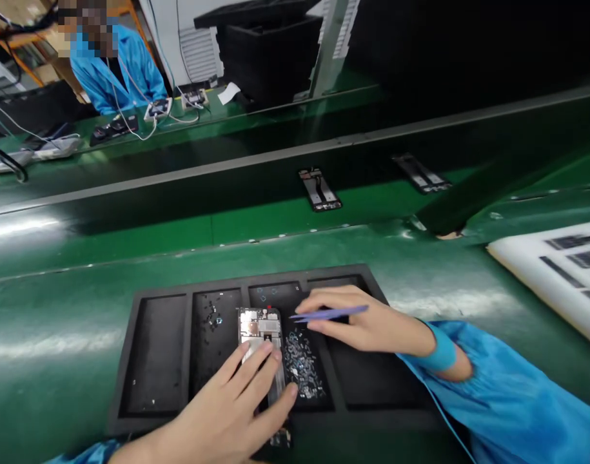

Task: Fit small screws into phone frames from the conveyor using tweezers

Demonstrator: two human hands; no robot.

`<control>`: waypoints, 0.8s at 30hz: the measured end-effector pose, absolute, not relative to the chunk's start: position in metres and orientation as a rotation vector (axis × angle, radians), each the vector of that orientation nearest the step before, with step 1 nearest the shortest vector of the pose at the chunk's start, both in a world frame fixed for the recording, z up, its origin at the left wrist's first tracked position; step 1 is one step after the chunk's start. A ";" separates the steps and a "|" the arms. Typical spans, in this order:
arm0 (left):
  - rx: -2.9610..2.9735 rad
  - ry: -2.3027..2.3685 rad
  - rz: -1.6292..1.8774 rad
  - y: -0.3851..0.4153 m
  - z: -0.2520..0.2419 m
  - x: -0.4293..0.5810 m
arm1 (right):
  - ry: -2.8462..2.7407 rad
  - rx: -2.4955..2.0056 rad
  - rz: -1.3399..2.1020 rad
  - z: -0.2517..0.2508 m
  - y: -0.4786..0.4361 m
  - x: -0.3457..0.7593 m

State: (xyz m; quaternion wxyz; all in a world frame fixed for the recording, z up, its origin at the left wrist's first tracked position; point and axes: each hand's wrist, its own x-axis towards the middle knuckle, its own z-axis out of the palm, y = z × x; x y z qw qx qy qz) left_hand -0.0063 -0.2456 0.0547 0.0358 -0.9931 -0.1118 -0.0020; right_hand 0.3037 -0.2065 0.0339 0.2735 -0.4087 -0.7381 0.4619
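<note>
Head cam: open-backed phone held flat in the tray

Head view, so here's the layout. The phone (pixel 258 325) lies back-off near the middle of the black tray (pixel 123 386). Its long axis runs from the tray's near rim to the far rim, camera end toward the far rim. The left hand (pixel 236 399) rests on its near half, fingers laid flat, grip not closed round it. The right hand (pixel 367 325) hovers over the tray's right-middle pocket, grip pinched on blue tweezers (pixel 328 314) whose tips aim left at the phone's far end. A pile of tiny metal bits (pixel 302 370) sits just right of the phone. I'd guess it's light and stiff but fragile with the boards exposed, so take it by the side edges. The tray sits on the green desk (pixel 57 322).
</note>
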 end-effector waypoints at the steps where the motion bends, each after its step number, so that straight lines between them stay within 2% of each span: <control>1: -3.077 -0.309 0.035 -0.239 0.054 -0.007 | -2.034 -1.089 1.188 0.033 -0.211 0.305; 11: -3.213 -0.331 -0.184 -0.234 0.023 -0.006 | -2.157 -0.990 0.991 0.026 -0.211 0.306; 18: -3.198 -0.450 -0.332 -0.235 0.023 0.001 | -2.488 -0.807 0.246 0.038 -0.241 0.305; 24: -3.197 -0.446 -0.316 -0.236 0.022 0.002 | -2.619 -0.656 0.047 0.031 -0.256 0.310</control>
